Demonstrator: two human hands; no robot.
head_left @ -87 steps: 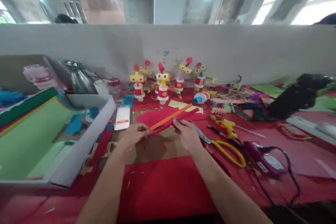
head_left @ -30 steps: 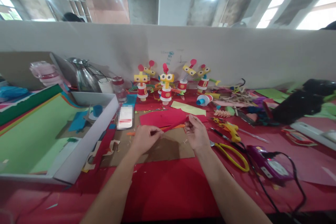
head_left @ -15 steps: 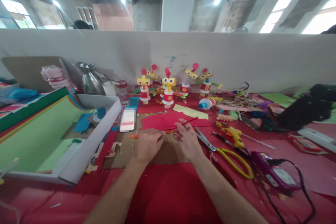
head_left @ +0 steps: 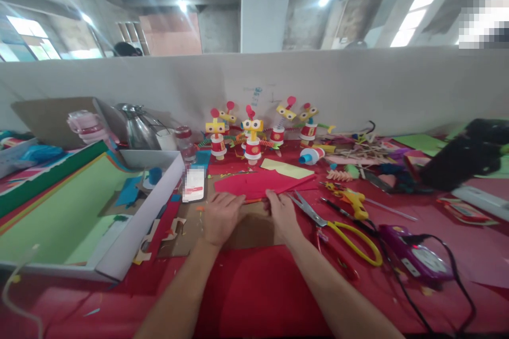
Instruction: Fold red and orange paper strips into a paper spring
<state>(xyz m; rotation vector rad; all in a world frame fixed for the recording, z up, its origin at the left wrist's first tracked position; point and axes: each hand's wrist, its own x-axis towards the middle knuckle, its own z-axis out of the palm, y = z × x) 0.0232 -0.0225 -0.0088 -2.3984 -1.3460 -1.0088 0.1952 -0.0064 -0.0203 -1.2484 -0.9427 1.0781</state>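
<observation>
Orange paper [head_left: 254, 201] shows as a thin strip over the cardboard [head_left: 254, 226] between our left hand [head_left: 224, 216] and right hand [head_left: 283, 214], both curled but whether gripping we cannot tell, and being likely light and easily creased, it wants holding by its ends

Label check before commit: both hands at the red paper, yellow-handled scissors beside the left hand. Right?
Wrong side: the head view shows the yellow-handled scissors beside the right hand, not the left hand. Both hands are at the red paper.
</observation>
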